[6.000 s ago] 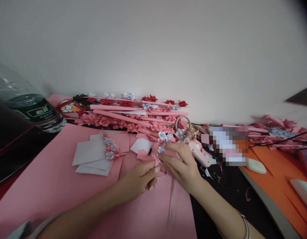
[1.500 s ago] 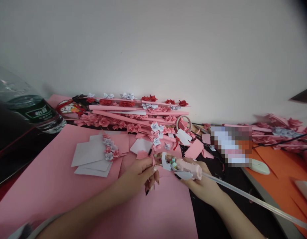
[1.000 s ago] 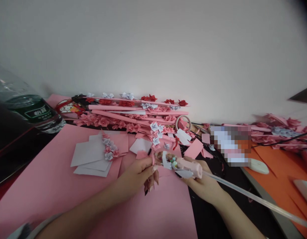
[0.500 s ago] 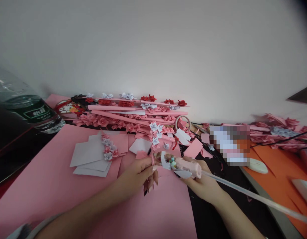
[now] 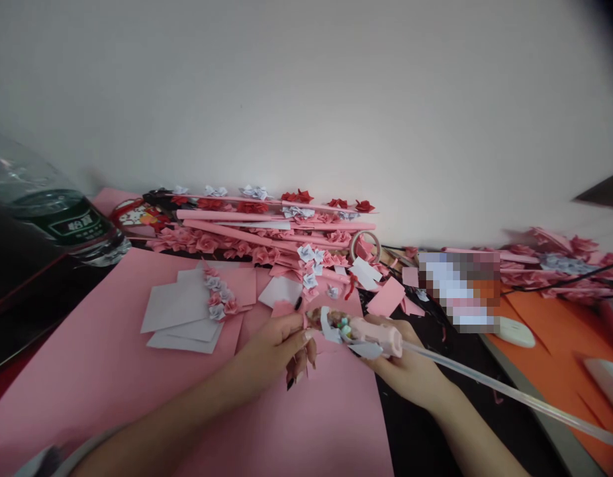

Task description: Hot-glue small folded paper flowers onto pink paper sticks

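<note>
My right hand (image 5: 410, 364) is wrapped round a pale pink glue gun (image 5: 376, 331), its nozzle end pointing left. A long clear glue stick (image 5: 505, 391) runs out of its back toward the lower right. White scraps and small coloured bits cling to the gun's front. My left hand (image 5: 286, 348) has thumb and forefinger pinched around a small pink paper piece (image 5: 304, 320), right at the nozzle; its other fingers hang curled below. Both hands are over a large pink paper sheet (image 5: 316, 411). Left of them, a strip of pink and white paper flowers (image 5: 218, 295) lies on white paper squares (image 5: 180, 311).
Rolled pink stems with paper flowers (image 5: 257, 232) are heaped along the wall, a tape roll (image 5: 365, 248) at their right end. Paper scraps (image 5: 386, 296) lie in front. A water bottle (image 5: 63, 212) stands left. At right are a white mouse (image 5: 516, 332) and orange paper (image 5: 559, 344).
Almost nothing differs. Both hands, the glue gun and the pink piece keep nearly the same positions; the view has shifted very slightly.
</note>
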A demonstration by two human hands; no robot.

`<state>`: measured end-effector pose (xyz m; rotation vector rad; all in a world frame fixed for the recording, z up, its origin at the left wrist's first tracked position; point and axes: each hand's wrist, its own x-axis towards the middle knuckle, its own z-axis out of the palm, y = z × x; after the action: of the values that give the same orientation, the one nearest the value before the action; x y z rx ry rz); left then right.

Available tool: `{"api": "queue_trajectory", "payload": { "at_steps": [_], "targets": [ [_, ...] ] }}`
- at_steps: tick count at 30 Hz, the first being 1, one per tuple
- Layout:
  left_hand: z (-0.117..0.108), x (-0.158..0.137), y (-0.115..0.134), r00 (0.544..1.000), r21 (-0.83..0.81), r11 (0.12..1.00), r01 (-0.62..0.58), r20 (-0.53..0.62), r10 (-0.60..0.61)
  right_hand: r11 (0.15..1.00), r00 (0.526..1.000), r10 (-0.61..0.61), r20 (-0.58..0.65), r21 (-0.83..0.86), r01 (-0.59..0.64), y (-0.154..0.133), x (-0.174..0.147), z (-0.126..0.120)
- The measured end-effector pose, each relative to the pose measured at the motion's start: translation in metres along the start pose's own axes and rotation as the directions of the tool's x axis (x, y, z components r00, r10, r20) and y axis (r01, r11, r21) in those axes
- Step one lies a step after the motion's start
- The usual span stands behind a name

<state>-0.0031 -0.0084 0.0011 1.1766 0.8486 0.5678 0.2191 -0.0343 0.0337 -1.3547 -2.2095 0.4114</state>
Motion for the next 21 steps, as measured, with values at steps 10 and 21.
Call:
{"api": "queue_trajectory", "payload": {
  "at_steps": [10, 21],
  "targets": [
    [0.001, 0.0, 0.006, 1.0, -0.04, 0.999, 0.007, -0.012, -0.008, 0.979, 0.994, 0.112, 0.019, 0.171, -0.113, 0.003, 0.002, -0.006],
    [0.0, -0.001, 0.008, 0.998, -0.029, 1.0, -0.008, -0.07, 0.006, 0.962, 0.95, 0.219, -0.222, -0.114, -0.249, 0.042, 0.005, -0.022]
  ]
}}
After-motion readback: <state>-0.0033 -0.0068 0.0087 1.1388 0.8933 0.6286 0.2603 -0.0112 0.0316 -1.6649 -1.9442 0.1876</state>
